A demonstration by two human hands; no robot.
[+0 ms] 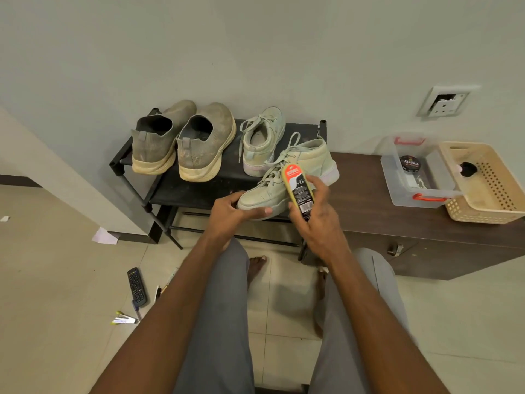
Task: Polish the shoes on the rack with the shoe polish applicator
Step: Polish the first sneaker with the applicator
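A black shoe rack (199,189) stands against the wall. On it sit two dusty grey-brown slip-on shoes (181,140) and one pale green lace-up sneaker (262,137). My left hand (233,213) grips the toe of a second pale green sneaker (306,163), held at the rack's front right corner. My right hand (315,217) holds the shoe polish applicator (298,189), a yellow-edged oblong with a red and black label, against that sneaker's side.
A dark wooden cabinet (397,223) stands to the right, carrying a clear box (417,172) with a polish tin and a beige basket (488,180). A remote (137,285), pens and paper scraps lie on the tiled floor at left. A wall socket (443,103) is above.
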